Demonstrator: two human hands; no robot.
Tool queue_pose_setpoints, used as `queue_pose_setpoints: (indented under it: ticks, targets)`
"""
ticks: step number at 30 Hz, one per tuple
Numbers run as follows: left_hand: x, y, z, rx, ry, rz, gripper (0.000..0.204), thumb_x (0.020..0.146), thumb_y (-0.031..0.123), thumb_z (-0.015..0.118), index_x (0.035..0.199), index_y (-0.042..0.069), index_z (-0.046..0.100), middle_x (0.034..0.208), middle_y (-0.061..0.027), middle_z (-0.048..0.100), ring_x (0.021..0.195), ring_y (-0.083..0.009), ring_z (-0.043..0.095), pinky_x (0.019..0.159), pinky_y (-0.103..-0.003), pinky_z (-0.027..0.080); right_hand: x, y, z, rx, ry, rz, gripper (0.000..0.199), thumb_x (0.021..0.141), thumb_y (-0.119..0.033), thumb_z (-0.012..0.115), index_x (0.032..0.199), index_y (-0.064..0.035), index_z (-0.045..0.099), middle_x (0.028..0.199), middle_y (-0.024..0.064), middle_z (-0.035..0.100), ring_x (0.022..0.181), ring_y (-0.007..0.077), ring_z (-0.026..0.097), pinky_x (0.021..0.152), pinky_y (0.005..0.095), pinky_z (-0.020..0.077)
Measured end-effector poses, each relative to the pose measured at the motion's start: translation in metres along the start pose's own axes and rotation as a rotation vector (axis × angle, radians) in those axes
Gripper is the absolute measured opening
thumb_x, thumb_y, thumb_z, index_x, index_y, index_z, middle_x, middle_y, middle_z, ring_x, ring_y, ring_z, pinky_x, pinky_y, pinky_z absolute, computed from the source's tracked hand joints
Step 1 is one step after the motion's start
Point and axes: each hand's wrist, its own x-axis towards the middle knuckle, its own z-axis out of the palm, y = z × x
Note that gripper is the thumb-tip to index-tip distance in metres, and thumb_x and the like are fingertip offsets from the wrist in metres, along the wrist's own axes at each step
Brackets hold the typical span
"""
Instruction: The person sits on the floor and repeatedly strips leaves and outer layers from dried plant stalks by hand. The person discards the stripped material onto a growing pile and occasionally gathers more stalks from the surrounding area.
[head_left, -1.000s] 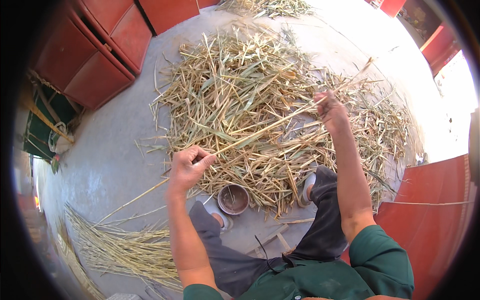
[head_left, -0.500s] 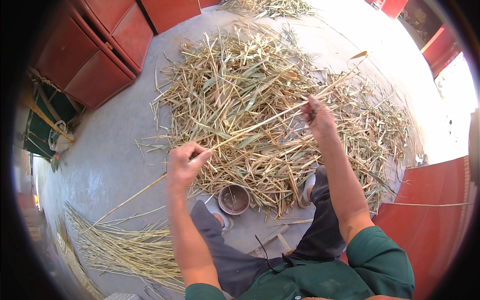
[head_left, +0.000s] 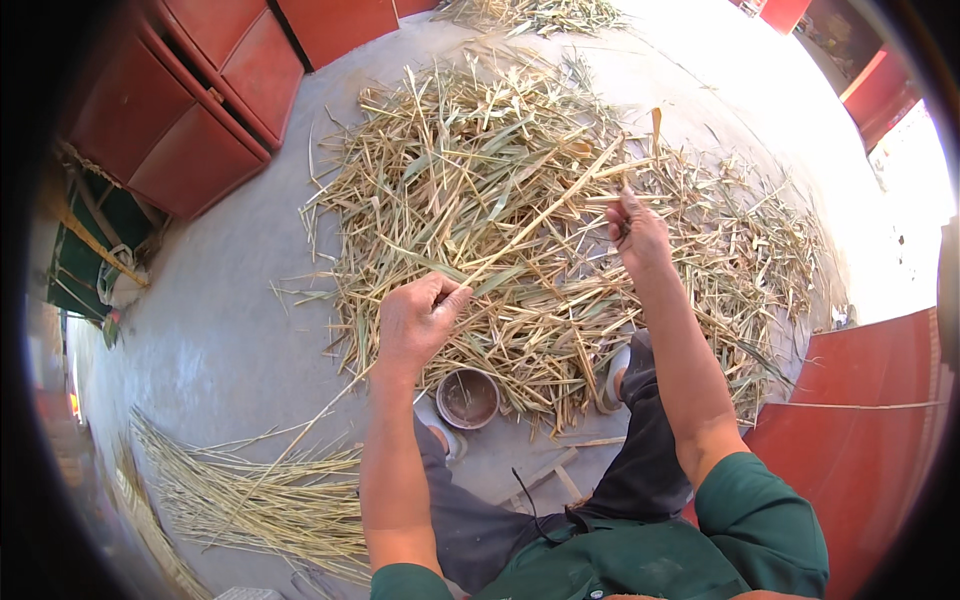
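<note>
My left hand [head_left: 420, 315] is closed around a long, thin dry stalk [head_left: 540, 217]. One end slants up and right over a heap of straw-coloured husks and leaves [head_left: 480, 150]. The other end trails down past my left forearm toward a bundle of bare stalks [head_left: 250, 500] on the floor. My right hand [head_left: 638, 232] is closed over the heap's right side, apart from the stalk. Something small and dark shows between its fingers, too little to name. A pale strip lies at its fingertips; whether it is gripped is unclear.
A small round bowl [head_left: 468, 398] stands between my feet at the heap's near edge. Red cabinets [head_left: 180, 110] line the far left, and a red panel [head_left: 850, 430] is at right. Another straw pile [head_left: 540, 14] lies at the far end. A broom [head_left: 105, 245] leans at left.
My left hand has moved right and slightly up, nearer my right hand. The stalk now slants more steeply and has come away from my right hand, which has hardly moved.
</note>
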Motion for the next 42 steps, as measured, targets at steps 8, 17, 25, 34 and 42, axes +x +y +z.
queue_pose_setpoints:
  ticks: [8, 17, 25, 34, 42]
  targets:
    - [0.002, 0.008, 0.002, 0.043, -0.039, 0.008, 0.020, 0.088, 0.022, 0.077, 0.087, 0.003, 0.073, 0.070, -0.0077, 0.069, 0.060, -0.0166, 0.063, 0.057, -0.031, 0.047, -0.051, 0.023, 0.039, -0.010, -0.531, 0.270, 0.024, 0.098, -0.020, 0.068, 0.115, -0.0028, 0.064, 0.108, 0.0096, 0.073, 0.073, 0.0074, 0.065, 0.056, 0.0184, 0.0502]
    - [0.005, 0.008, 0.016, 0.116, 0.037, 0.233, 0.018, 0.086, 0.019, 0.077, 0.082, 0.003, 0.072, 0.074, -0.0113, 0.069, 0.064, -0.0255, 0.066, 0.059, -0.035, 0.048, -0.054, 0.036, 0.040, -0.025, -0.358, 0.142, 0.013, 0.098, -0.019, 0.068, 0.098, -0.0066, 0.069, 0.088, 0.0022, 0.071, 0.067, 0.0058, 0.063, 0.055, 0.0185, 0.0506]
    - [0.003, 0.010, 0.023, 0.327, 0.132, 0.409, 0.017, 0.086, 0.018, 0.074, 0.079, 0.006, 0.064, 0.070, -0.0094, 0.063, 0.064, -0.0281, 0.063, 0.057, -0.040, 0.047, -0.054, 0.040, 0.039, -0.043, -0.242, 0.172, 0.014, 0.095, -0.021, 0.073, 0.090, -0.0094, 0.067, 0.078, -0.0001, 0.068, 0.062, 0.0066, 0.063, 0.053, 0.0195, 0.0501]
    - [0.004, 0.010, 0.025, 0.344, 0.138, 0.412, 0.012, 0.086, 0.016, 0.073, 0.086, 0.006, 0.067, 0.081, -0.0070, 0.069, 0.077, -0.0257, 0.066, 0.069, -0.038, 0.048, -0.056, 0.048, 0.038, -0.065, -0.306, 0.231, 0.017, 0.094, -0.022, 0.073, 0.095, -0.0086, 0.063, 0.084, 0.0033, 0.069, 0.067, 0.0098, 0.065, 0.056, 0.0224, 0.0523]
    - [0.012, 0.007, 0.017, 0.201, 0.062, 0.258, 0.010, 0.085, 0.016, 0.074, 0.085, 0.007, 0.069, 0.080, -0.0077, 0.070, 0.077, -0.0269, 0.066, 0.070, -0.039, 0.045, -0.065, 0.046, 0.042, -0.093, -0.302, 0.163, 0.016, 0.097, -0.021, 0.069, 0.098, -0.0052, 0.063, 0.089, 0.0070, 0.072, 0.071, 0.0108, 0.067, 0.059, 0.0231, 0.0537]
